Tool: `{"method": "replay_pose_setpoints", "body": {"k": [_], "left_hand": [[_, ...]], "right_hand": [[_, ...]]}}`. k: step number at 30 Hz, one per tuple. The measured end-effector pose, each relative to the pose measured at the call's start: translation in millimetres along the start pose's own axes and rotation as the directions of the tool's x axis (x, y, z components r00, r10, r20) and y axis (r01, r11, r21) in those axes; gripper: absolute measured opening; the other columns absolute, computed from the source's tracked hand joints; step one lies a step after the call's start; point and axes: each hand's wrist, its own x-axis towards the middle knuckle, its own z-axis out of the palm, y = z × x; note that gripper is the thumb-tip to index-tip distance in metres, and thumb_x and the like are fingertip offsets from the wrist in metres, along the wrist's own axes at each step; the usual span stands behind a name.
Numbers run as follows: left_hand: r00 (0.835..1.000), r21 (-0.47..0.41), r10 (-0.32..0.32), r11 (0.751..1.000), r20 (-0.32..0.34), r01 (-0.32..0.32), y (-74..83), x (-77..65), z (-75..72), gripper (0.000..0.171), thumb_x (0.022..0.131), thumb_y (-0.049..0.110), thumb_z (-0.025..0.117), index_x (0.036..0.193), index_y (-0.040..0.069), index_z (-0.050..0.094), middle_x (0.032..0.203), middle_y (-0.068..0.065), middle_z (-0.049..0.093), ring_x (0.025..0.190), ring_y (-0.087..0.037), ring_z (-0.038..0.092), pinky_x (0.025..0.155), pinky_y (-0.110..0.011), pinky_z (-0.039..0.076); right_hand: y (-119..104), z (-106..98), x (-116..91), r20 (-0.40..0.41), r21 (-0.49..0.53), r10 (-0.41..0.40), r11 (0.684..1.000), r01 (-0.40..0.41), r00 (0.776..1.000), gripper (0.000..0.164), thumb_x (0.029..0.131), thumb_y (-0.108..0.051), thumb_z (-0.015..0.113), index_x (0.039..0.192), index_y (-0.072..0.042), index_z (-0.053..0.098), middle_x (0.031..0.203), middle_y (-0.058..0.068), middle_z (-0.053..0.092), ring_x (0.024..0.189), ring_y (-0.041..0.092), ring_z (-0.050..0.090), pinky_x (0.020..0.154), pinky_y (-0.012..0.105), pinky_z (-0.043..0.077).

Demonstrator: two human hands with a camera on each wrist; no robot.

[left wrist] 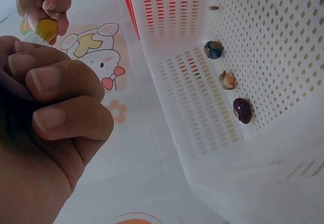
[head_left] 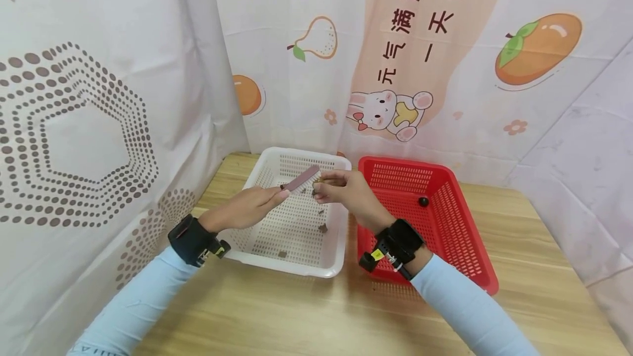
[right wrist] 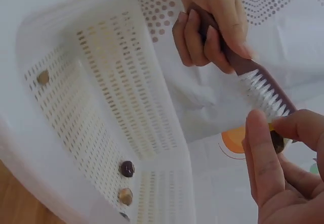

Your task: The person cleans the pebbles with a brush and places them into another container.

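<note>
My left hand (head_left: pixel 247 207) grips a brush (head_left: pixel 303 179) with a mauve handle and white bristles, over the white basket (head_left: pixel 301 271). In the right wrist view the fingers curl round its handle and the bristles (right wrist: pixel 263 93) reach the right hand's fingertips. My right hand (head_left: pixel 353 192) pinches a small stone-like piece (left wrist: pixel 47 29), yellow on the side seen in the left wrist view and dark brown elsewhere. Beneath, on the basket floor, lie several small pieces: a dark purple one (left wrist: pixel 242 110), a blue one (left wrist: pixel 213 49) and an orange-white one (left wrist: pixel 227 80), some with brown patches.
A red basket (head_left: pixel 467 224) stands close to the right of the white one, with a black round piece (head_left: pixel 423 201) inside. Both baskets are on a wooden table (head_left: pixel 237 306). Printed curtains (head_left: pixel 296 103) hang behind and at the left.
</note>
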Motion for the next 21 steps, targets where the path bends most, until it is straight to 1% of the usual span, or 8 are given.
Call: {"method": "replay_pose_setpoints", "body": {"k": [5,6,8,9,12,17,19,21], "left_hand": [[1.0,0.016,0.0,1.0,0.004,-0.001,1.4,1.0,-0.9,0.059,0.1,0.057,0.018,0.129,0.02,0.053,0.067,0.005,0.036,0.063,-0.011,0.043,0.064,-0.033,0.04],[1.0,0.015,0.003,1.0,0.005,-0.003,2.0,1.0,-0.9,0.06,0.1,0.057,0.019,0.132,0.019,0.052,0.07,0.007,0.041,0.068,-0.011,0.048,0.068,-0.033,0.042],[1.0,0.011,-0.005,1.0,0.014,0.004,3.0,1.1,-1.2,0.062,0.1,0.058,0.018,0.134,0.018,0.051,0.071,0.004,0.042,0.069,-0.014,0.049,0.07,-0.036,0.044],[1.0,0.013,-0.005,1.0,0.017,0.005,3.6,0.9,-1.5,0.063,0.1,0.057,0.018,0.137,0.018,0.049,0.073,0.002,0.045,0.075,-0.015,0.052,0.074,-0.036,0.045],[1.0,0.015,-0.003,1.0,0.01,0.003,5.0,0.9,-1.9,0.062,0.101,0.056,0.018,0.141,0.017,0.045,0.09,0.003,0.057,0.088,-0.012,0.056,0.085,-0.037,0.045],[1.0,0.0,0.013,1.0,0.007,-0.013,6.0,2.8,-2.8,0.058,0.101,0.054,0.018,0.135,0.02,0.05,0.075,0.005,0.047,0.067,-0.009,0.046,0.067,-0.035,0.043],[1.0,-0.001,0.017,1.0,0.008,-0.017,6.5,3.1,-3.8,0.058,0.101,0.054,0.019,0.134,0.019,0.051,0.069,0.004,0.037,0.064,-0.011,0.042,0.064,-0.034,0.039],[1.0,0.004,0.017,1.0,0.007,-0.017,6.5,2.8,-4.9,0.055,0.102,0.053,0.02,0.126,0.018,0.055,0.068,0.005,0.036,0.063,-0.011,0.042,0.063,-0.032,0.038]], "right_hand": [[-0.5,3.8,-1.7,0.056,0.082,0.062,0.994,-0.066,0.996,0.036,0.09,-0.013,0.068,0.12,0.004,0.058,0.107,0.019,0.066,0.092,0.027,0.067,0.086,0.043,0.049],[-0.6,3.9,-2.2,0.05,0.094,0.071,0.993,-0.076,0.996,0.036,0.09,-0.013,0.068,0.12,0.003,0.057,0.107,0.018,0.066,0.093,0.027,0.067,0.087,0.043,0.049],[-1.0,2.3,-2.7,0.016,0.131,0.075,0.989,-0.076,0.997,0.037,0.089,-0.013,0.069,0.121,0.003,0.056,0.107,0.019,0.066,0.095,0.029,0.066,0.086,0.041,0.05],[-1.1,1.2,-2.6,-0.007,0.148,0.073,0.986,-0.071,0.997,0.037,0.089,-0.012,0.069,0.121,0.001,0.057,0.107,0.019,0.066,0.095,0.03,0.066,0.086,0.04,0.05],[-0.8,-0.6,-1.7,-0.036,0.182,0.069,0.981,-0.061,0.997,0.036,0.088,-0.012,0.069,0.122,-0.003,0.058,0.108,0.02,0.065,0.097,0.031,0.065,0.086,0.039,0.05],[0.2,2.2,-1.8,0.062,0.147,0.083,0.985,-0.092,0.995,0.034,0.09,-0.016,0.067,0.121,-0.002,0.06,0.111,0.018,0.064,0.103,0.034,0.062,0.089,0.043,0.048],[-0.2,2.0,-2.2,0.062,0.126,0.079,0.988,-0.086,0.995,0.034,0.09,-0.018,0.068,0.119,-0.003,0.061,0.111,0.017,0.065,0.105,0.036,0.061,0.088,0.044,0.048],[-0.9,0.7,-2.1,0.037,0.117,0.075,0.99,-0.079,0.997,0.033,0.089,-0.018,0.069,0.118,-0.003,0.062,0.111,0.017,0.065,0.105,0.036,0.061,0.086,0.043,0.05]]}}
